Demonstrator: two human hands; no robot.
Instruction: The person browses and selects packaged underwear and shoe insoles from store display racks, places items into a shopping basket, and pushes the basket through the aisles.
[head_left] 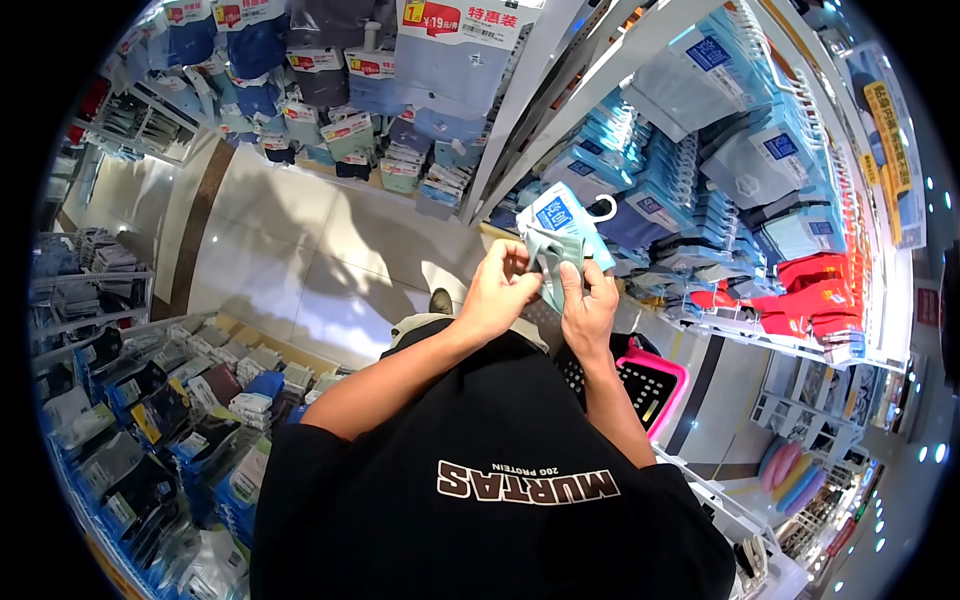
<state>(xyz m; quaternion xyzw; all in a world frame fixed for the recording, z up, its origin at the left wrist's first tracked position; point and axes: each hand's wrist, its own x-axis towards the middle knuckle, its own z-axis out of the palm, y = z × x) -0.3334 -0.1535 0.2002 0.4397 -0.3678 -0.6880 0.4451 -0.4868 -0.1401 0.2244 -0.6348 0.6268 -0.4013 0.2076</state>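
While the left hand [497, 288] pinches the pale-green fabric [556, 253] below a blue-labelled hanger card [560, 214], the right hand [588, 312] clasps its other side. The black shirt [480, 410] reads "MURTAS 20G PROTEIN"; a price sign [448, 22], "特惠装".

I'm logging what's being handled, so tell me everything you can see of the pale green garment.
The pale green garment looks like soft, thin fabric, bunched and creased. At its upper end is a blue-and-white card with a dark blue label and a white hook; how they attach is hidden. It's held in front of the body, the left hand fingering its left edge, the right hand gripping its right side, thumb in front.
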